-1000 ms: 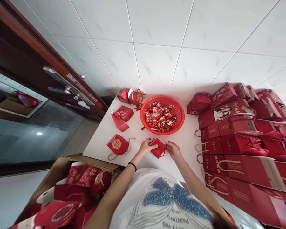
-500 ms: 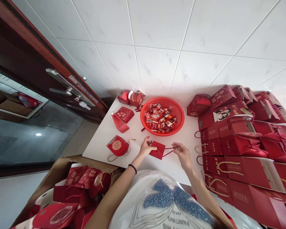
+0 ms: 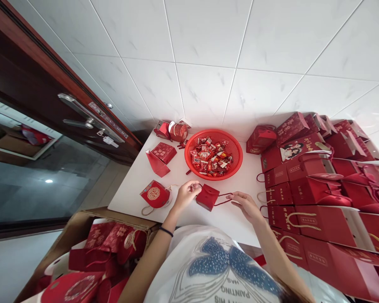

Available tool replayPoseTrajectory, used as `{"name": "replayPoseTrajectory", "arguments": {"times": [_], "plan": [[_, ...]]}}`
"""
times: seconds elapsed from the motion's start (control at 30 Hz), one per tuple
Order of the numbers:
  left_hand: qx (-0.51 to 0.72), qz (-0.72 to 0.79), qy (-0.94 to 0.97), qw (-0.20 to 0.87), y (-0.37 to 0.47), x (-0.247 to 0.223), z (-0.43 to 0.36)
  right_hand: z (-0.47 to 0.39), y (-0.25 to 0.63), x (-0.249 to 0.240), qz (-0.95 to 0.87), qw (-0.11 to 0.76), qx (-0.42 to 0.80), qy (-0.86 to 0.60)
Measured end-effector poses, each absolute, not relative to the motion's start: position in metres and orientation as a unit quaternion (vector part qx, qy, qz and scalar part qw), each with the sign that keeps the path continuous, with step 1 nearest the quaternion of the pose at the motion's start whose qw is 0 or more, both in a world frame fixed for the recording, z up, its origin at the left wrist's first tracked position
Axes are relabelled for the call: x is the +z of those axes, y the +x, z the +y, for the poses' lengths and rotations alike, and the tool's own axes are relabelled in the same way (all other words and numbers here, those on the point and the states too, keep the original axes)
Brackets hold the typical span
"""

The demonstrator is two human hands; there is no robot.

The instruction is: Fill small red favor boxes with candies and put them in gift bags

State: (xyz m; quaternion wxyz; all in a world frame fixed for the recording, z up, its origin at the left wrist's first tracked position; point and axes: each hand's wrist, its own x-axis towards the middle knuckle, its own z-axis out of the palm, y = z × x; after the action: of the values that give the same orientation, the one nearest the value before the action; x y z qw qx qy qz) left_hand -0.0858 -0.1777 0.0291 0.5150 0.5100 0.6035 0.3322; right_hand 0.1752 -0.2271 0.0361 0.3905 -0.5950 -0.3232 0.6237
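A small red gift box (image 3: 208, 196) with a folded top stands between my hands on the white table. Dark red cord handles (image 3: 222, 200) come out from its two sides. My right hand (image 3: 245, 204) pinches the right cord loop and holds it stretched away from the box. On the other side, my left hand (image 3: 187, 192) has its thumb and fingertips together on the left cord, close to the box's upper corner. Just behind the box sits a red plastic basket (image 3: 189, 166) filled with wrapped candies (image 3: 211, 155).
Rows of red gift bags (image 3: 306, 206) crowd the right side. Left on the table are a rounded red box (image 3: 154, 194), an opened red box (image 3: 162, 155) and small boxes (image 3: 177, 131) by the wall. A cardboard carton (image 3: 91, 210) of red boxes stands at lower left.
My left hand has moved from the box's top to the left cord. The box has tilted, so its front and folded top show more. My right hand still holds the right cord.
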Motion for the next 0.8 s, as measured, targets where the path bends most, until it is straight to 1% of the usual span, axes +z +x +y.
{"name": "replayPoseTrajectory", "arguments": {"times": [0.1, 0.17, 0.2, 0.27, 0.33, 0.4, 0.57, 0.7, 0.8], "plan": [[0.366, 0.6, 0.511, 0.494, -0.089, 0.046, -0.18, -0.225, 0.169, 0.054, -0.286, 0.417, 0.663, -0.552], [0.368, 0.616, 0.492, 0.493, -0.088, 0.053, -0.181, -0.226, 0.163, 0.059, -0.271, 0.434, 0.667, -0.541], [0.36, 0.625, 0.468, 0.511, -0.087, 0.055, -0.182, -0.226, 0.161, 0.06, -0.27, 0.444, 0.659, -0.544], [0.33, 0.62, 0.405, 0.585, -0.082, 0.057, -0.183, -0.227, 0.156, 0.06, -0.285, 0.46, 0.63, -0.557], [0.303, 0.579, 0.356, 0.668, -0.075, 0.059, -0.184, -0.226, 0.152, 0.058, -0.308, 0.472, 0.598, -0.569], [0.295, 0.54, 0.334, 0.714, -0.066, 0.063, -0.185, -0.225, 0.149, 0.058, -0.327, 0.48, 0.58, -0.571], [0.296, 0.511, 0.362, 0.722, -0.034, 0.081, -0.188, -0.223, 0.14, 0.059, -0.402, 0.462, 0.567, -0.552], [0.297, 0.449, 0.413, 0.734, -0.011, 0.087, -0.194, -0.227, 0.133, 0.057, -0.463, 0.467, 0.49, -0.572], [0.296, 0.403, 0.429, 0.752, -0.001, 0.085, -0.199, -0.231, 0.134, 0.054, -0.441, 0.482, 0.446, -0.611]]}}
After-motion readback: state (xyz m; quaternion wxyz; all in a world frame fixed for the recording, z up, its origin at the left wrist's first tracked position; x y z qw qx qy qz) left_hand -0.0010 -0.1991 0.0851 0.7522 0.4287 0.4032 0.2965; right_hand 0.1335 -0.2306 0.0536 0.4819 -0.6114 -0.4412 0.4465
